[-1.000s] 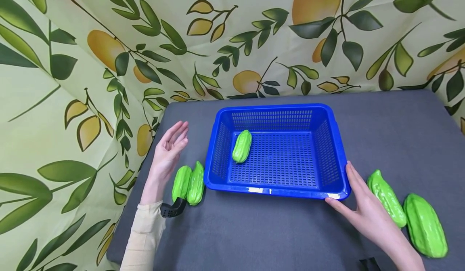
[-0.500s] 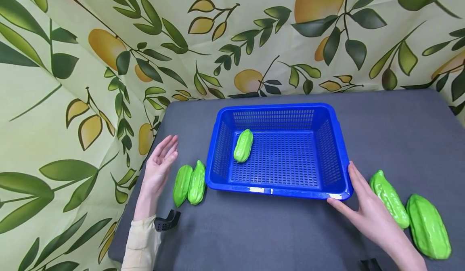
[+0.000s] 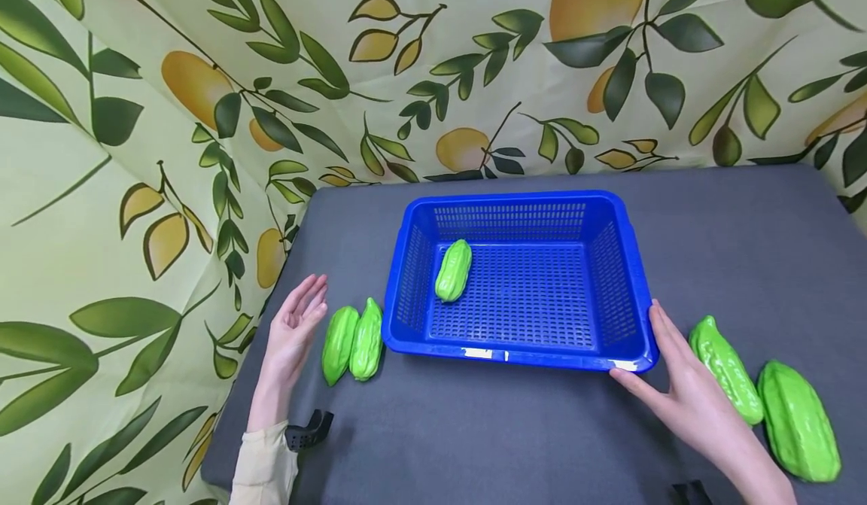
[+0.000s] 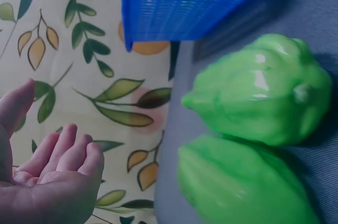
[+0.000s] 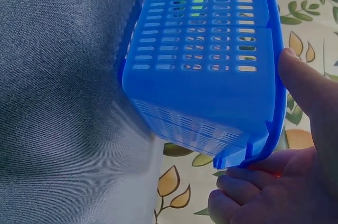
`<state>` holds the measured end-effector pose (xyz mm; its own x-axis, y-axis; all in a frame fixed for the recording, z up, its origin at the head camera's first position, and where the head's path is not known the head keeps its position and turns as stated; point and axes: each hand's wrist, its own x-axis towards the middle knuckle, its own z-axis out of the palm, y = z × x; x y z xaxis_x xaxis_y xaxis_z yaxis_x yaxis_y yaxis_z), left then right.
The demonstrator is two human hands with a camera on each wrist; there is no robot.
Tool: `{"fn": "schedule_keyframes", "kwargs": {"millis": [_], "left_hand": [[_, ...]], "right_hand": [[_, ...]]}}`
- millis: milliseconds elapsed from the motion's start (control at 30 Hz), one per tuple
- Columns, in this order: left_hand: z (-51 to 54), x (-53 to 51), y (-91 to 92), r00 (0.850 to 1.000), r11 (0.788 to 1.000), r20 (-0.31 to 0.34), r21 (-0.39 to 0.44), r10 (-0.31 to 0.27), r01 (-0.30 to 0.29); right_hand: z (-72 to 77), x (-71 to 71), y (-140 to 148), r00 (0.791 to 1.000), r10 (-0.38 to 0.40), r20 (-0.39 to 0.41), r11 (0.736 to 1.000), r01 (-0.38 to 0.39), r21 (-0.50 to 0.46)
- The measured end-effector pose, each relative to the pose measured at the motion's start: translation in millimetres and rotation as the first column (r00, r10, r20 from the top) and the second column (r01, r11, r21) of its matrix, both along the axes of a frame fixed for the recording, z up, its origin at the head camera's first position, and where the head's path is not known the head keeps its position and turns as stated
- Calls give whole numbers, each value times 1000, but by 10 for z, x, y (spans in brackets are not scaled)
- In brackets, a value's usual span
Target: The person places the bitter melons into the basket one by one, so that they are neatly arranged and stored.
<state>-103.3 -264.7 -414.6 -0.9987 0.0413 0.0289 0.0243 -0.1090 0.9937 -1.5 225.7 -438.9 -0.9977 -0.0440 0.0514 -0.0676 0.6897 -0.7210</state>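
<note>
A blue plastic basket [image 3: 521, 360] with slotted walls stands on the grey table, one ribbed green gourd [image 3: 453, 271] lying inside near its left wall. My right hand [image 3: 691, 392] holds the basket's near right corner, thumb at the front rim and fingers along the right side; the right wrist view shows these fingers [image 5: 248, 187] at the rim. My left hand [image 3: 293, 332] hovers left of two more gourds, a smooth-ribbed one [image 3: 340, 345] and a bumpier one [image 3: 366, 341], touching neither. Its fingers are relaxed and hold nothing, as the left wrist view also shows.
Right of my right hand lie a bumpy green gourd [image 3: 727, 369], partly behind the forearm, and a larger ribbed one [image 3: 799, 421]. A leaf-and-fruit patterned cloth [image 3: 406, 136] rises behind and left of the grey table [image 3: 501, 437].
My left hand has drawn back to the left and toward me, away from the basket. My right hand stays at the basket's corner, and the gourds have not moved.
</note>
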Motion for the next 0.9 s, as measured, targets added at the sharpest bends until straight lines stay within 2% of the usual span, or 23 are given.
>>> {"fn": "schedule_keyframes", "kwargs": {"millis": [267,467,667,900], "left_hand": [[-145,43,-2,998,999,69,-43,1,2],[-251,121,-62,993,995,102,-96,50,-40],[-313,139,-120,985,974,147,-218,89,-56],[-398,158,-175,972,945,206,-324,109,-38]], "right_hand": [[-11,6,10,1000,-4,-8,1000,4,-2],[-15,11,9,1000,-3,-18,1000,3,0],[-8,2,13,1000,-3,-26,1000,3,-4],[-12,-12,1,1000,1,-15,1000,-1,0]]}}
